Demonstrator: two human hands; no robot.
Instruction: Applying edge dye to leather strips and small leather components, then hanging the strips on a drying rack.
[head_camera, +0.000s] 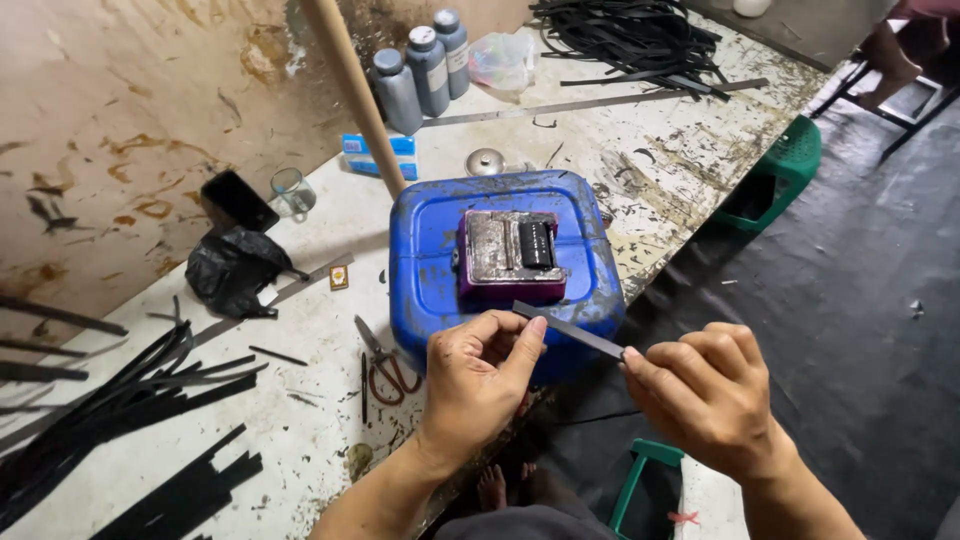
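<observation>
- I see both hands holding one short black strip (568, 330), flat and narrow, over the near edge of the workbench (660, 170).
- Left hand (480, 375): thumb and forefinger pinched on the strip's left end, other fingers curled in. Grasping, not loose.
- Right hand (710, 395): fingertips clamped on the strip's right end, knuckles up. Also grasping.
- Strip runs slightly downhill from left to right between the two hands, clear of the bench, just in front of the blue plastic jerrycan (500, 260).
- Jerrycan lies on its side on the bench; on top sits a purple tray (510, 262) with a grimy metal plate and a black roller (536, 244) at its right side.
- Red-handled scissors (385, 365) lie on the bench just left of the left hand.
- Pile of long black strips (120, 410) at far left, another tangle (635, 40) at the far end of the bench.
- Three grey bottles (425, 70) stand against the wall, clear plastic bag (503, 60) beside them, blue box (380, 157) below them.
- Wooden pole (360, 95) leans across, behind the jerrycan.
- Glass beaker (292, 192), black phone (240, 202) and crumpled black bag (235, 270) left of the jerrycan.
- Long metal ruler (590, 103) lies along the far bench.
- Green stool (780, 170) sits on the dark floor to the right; bare toes show below my view, between the forearms.
</observation>
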